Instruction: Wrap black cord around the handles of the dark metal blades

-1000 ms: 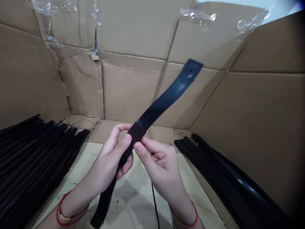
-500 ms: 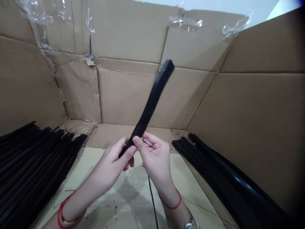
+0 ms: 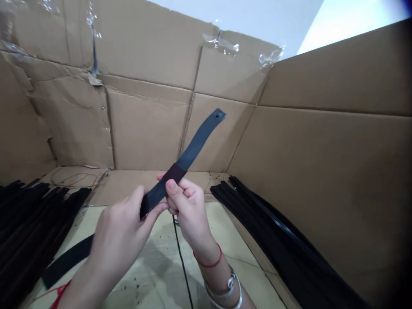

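I hold a long flat black strip (image 3: 196,141) in both hands above a pale table. A short dark fabric sleeve (image 3: 172,175) is wrapped around its middle. My left hand (image 3: 120,229) pinches the strip's lower part between thumb and fingers. My right hand (image 3: 186,206) grips it just above, thumb pressed on the sleeve. The strip's upper end, with a small hole, points up and to the right. Its lower end (image 3: 66,262) trails down to the left over the table.
Cardboard walls (image 3: 151,107) enclose the table on three sides. A stack of black strips (image 3: 28,223) lies at the left, and another bundle (image 3: 277,240) runs along the right wall. A thin black cord (image 3: 182,262) crosses the table (image 3: 234,253) under my hands.
The strip has turned from edge-on to showing its flat face, and it tilts lower to the right. My hands have shifted left and the camera has swung right.
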Motion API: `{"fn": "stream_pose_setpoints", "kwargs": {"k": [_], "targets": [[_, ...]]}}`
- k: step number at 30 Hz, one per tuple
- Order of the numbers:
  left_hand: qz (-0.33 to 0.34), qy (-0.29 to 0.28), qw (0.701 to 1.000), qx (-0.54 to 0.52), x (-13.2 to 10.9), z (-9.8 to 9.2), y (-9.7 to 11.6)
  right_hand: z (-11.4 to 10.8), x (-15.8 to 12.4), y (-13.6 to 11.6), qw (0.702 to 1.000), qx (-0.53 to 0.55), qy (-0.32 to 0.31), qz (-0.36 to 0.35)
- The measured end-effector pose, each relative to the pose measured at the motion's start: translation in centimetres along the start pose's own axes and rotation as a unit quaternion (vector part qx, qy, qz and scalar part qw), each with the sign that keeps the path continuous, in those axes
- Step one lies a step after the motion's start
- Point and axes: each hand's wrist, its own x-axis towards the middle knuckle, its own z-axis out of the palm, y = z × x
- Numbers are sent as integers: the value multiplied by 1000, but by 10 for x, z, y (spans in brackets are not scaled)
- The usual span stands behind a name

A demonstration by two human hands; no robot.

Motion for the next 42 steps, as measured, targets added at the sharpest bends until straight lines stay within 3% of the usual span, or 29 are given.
{"fn": "stream_pose_setpoints", "kwargs": {"k": [1, 3, 5, 6, 8, 10, 11, 12, 14, 15, 17, 19, 21, 22, 24, 25, 26, 27, 29, 30, 31, 33, 35, 36, 37, 39, 40, 41, 42], "targets": [[-14, -34, 999, -26, -1, -1, 1, -1, 0, -1, 999, 16, -36, 15], [-63, -172, 971, -153, -1, -4, 0, -2, -1, -3, 994, 41, -89, 40], [-97, -258, 926, -258, -1, -2, -3, -1, -2, -2, 996, 44, -71, 32], [-90, -249, 927, -264, -1, 0, -4, -1, -2, -1, 999, 35, -38, 16], [-47, -138, 973, -181, -2, 6, -7, 0, -2, 3, 999, 18, 28, -13], [-33, -49, 993, -104, -2, 9, -8, 0, 0, 5, 999, 20, 33, -18], [-60, -62, 990, -112, -3, 8, -8, -1, 0, 5, 1000, 25, 6, -8], [-104, -111, 977, -152, -2, 7, -8, -1, 0, 4, 999, 31, -29, 6], [-181, -233, 923, -246, -1, 5, -8, 0, -2, 1, 997, 28, -72, 21], [-188, -256, 910, -268, 0, 5, -9, 0, -2, 1, 997, 20, -66, 17], [-138, -204, 944, -217, 1, 5, -9, 2, -3, 2, 1000, 9, -7, -7], [-77, -87, 988, -100, 1, 6, -8, 4, -3, 4, 999, 18, 36, -7], [-84, -50, 993, -61, -2, 6, -6, 4, -2, 4, 999, 37, 13, 27], [-115, -84, 985, -98, -3, 5, -5, 4, -2, 3, 998, 46, -17, 46], [-181, -202, 934, -233, -5, 3, -4, 4, -3, 1, 994, 52, -68, 62], [-192, -249, 907, -279, -6, 3, -4, 4, -3, 0, 995, 47, -68, 52], [-180, -266, 900, -294, -6, 4, -5, 4, -4, 0, 998, 37, -50, 33], [-148, -251, 916, -276, -6, 5, -7, 4, -4, 1, 999, 24, -22, 9], [-56, -133, 976, -162, -5, 7, -12, 4, -3, 2, 999, 10, 23, -25], [-25, -73, 991, -105, -4, 8, -14, 4, -3, 2, 999, 12, 26, -26], [-25, -50, 995, -77, -3, 8, -16, 3, -2, 2, 1000, 16, 11, -15], [-96, -137, 979, -113, -1, 5, -17, 1, -2, 0, 999, 13, -37, 21], [-157, -254, 936, -187, 1, 2, -15, 1, -3, -1, 998, -17, -50, 38], [-153, -261, 933, -193, 1, 1, -13, 2, -3, -1, 999, -29, -33, 33], [-125, -224, 952, -166, 1, 1, -11, 3, -4, 1, 999, -30, -5, 21], [-45, -69, 996, -41, 0, 1, -9, 5, -4, 5, 999, -6, 49, 2], [-22, 2, 1000, 17, -1, 1, -9, 6, -3, 7, 998, 15, 57, 2], [-16, 39, 999, 30, -1, 0, -10, 6, -3, 8, 998, 35, 48, 8], [-25, 33, 999, 6, 0, -1, -11, 6, -2, 7, 998, 54, 20, 22]]}}
